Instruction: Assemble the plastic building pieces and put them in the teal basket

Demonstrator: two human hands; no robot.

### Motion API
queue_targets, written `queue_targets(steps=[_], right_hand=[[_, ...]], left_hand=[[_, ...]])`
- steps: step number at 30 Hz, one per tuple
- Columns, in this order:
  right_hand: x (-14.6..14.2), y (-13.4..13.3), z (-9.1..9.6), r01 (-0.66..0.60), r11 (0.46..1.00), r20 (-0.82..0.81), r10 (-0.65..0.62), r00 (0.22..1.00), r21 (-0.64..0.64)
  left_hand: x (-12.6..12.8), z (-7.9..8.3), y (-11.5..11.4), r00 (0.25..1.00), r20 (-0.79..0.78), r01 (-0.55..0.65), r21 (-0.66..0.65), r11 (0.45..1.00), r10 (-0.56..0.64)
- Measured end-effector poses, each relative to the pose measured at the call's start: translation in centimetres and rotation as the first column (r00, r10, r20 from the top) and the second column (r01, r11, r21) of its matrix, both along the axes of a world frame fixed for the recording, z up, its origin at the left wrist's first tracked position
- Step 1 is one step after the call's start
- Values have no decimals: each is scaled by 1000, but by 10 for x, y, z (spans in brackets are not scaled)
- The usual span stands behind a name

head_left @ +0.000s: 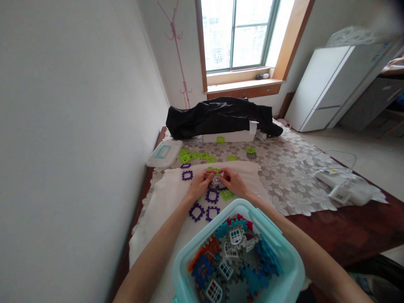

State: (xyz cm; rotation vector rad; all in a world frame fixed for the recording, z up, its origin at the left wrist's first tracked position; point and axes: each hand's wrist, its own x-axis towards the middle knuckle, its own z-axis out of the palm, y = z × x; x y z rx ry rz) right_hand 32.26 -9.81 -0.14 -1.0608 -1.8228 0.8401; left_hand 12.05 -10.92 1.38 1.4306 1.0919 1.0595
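Note:
Both hands meet over a white cloth (170, 198) on the table. My left hand (200, 184) and my right hand (232, 181) are closed, pinching between them a small grey and white puzzle tile (216, 181). Purple frame tiles (197, 211) lie on the cloth just below the hands. A green tile (227, 194) rests beside my right wrist. Close to me stands a light blue plastic bin (284, 256) filled with several red, blue, orange and grey tiles.
More green tiles (192, 156) are scattered further back on a lace tablecloth (284, 168). A bin lid (164, 153) lies at the left, by the wall. A black bag (217, 115) and a white box (227, 136) sit at the far end. White cables and plugs (337, 181) lie to the right.

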Motion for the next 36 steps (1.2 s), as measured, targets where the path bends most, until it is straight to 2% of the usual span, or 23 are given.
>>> queue_targets(steps=[3,7,12,16,18,19,22,23,24,25,26,27,28,29,30,32,34,36], right_hand=[[1,0,2,0,1000,33,1,999,-10],[1,1,2,3,999,-31,-5,1000,-45],[1,3,3,-32,986,-223,-6,975,-164],[8,0,23,-189,940,-428,52,902,-285],[17,-4,39,-327,885,-483,139,864,-330],[22,-6,47,-413,842,-493,211,844,-346],[33,-13,61,-673,653,-479,494,726,-347],[34,-14,61,-715,616,-480,543,689,-330],[34,-14,59,-719,624,-490,544,681,-308],[32,-12,53,-681,674,-504,498,706,-288],[29,-10,47,-593,757,-520,401,754,-276],[26,-6,39,-447,852,-525,257,812,-273],[24,-2,30,-273,922,-501,105,859,-275],[23,3,23,-103,959,-454,-29,890,-263],[23,7,16,53,972,-396,-142,907,-228],[26,13,7,225,966,-274,-252,928,-128],[29,15,3,231,973,-154,-232,960,-27],[30,13,2,121,991,-13,-120,993,60]], left_hand=[[1,1,-1,1000,11,-14,-7,1000,14],[2,4,-1,999,35,-41,-14,999,42],[2,4,1,992,92,-89,-29,996,91],[2,4,1,991,92,-92,-37,995,95],[2,4,0,991,94,-87,-38,996,90],[3,5,0,991,98,-82,-39,996,86],[3,6,-1,991,110,-75,-42,996,79],[3,6,-1,991,111,-76,-43,996,81],[3,7,-1,990,112,-77,-43,996,81],[3,7,-1,990,113,-78,-43,996,82],[3,8,-2,990,113,-78,-44,996,83],[3,8,-2,990,116,-81,-43,996,85],[3,9,-2,989,121,-85,-42,995,90],[3,10,-2,987,129,-95,-39,995,99],[3,11,-2,984,137,-109,-31,994,112],[4,13,-4,977,153,-148,-3,989,147],[4,16,-5,966,165,-208,40,977,199],[3,18,-7,948,180,-282,86,956,263]])
